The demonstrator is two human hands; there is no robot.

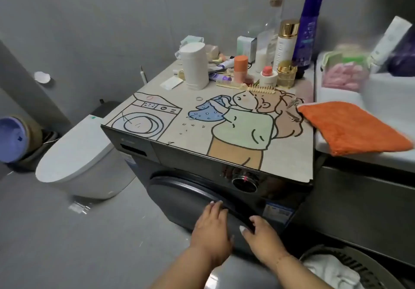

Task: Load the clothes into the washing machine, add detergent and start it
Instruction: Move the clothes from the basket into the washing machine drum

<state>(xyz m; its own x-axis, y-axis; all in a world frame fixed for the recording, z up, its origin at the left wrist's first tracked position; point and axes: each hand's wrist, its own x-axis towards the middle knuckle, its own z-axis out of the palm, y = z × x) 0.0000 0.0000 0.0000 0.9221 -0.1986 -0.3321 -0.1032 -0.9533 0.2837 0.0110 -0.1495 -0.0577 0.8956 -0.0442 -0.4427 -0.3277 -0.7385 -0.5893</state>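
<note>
**Both hands on the closed washer door**

Nearest, at the bottom right corner, a laundry basket [368, 264] holds white clothes [330, 270]. Just left of it, two bare forearms reach forward. The left hand [212, 228] lies flat with fingers extended on the round door [188, 201], fingertips at its upper rim. The right hand [261, 232] curls its fingers over the door's right edge, gripping it; the door looks shut.

The washing machine [139, 154] is dark grey and front-loading, with a glossy control strip and a round dial [244, 183] above the door's right side. Its front faces near and slightly left; its top runs away toward the far wall. A beige cartoon mat [289, 154] covers the top.

On the far end of the mat stand crowded toiletries: a white canister [194, 64], an orange-capped bottle [240, 68], a tall blue bottle [311, 24], a comb [244, 86]. To the right, an orange towel [350, 127] lies on a white counter [370, 156], overlapping the mat's edge. To the left, a closed white toilet [76, 154] stands close beside the machine, with a blue-lined bin [13, 138] farther left.
</note>
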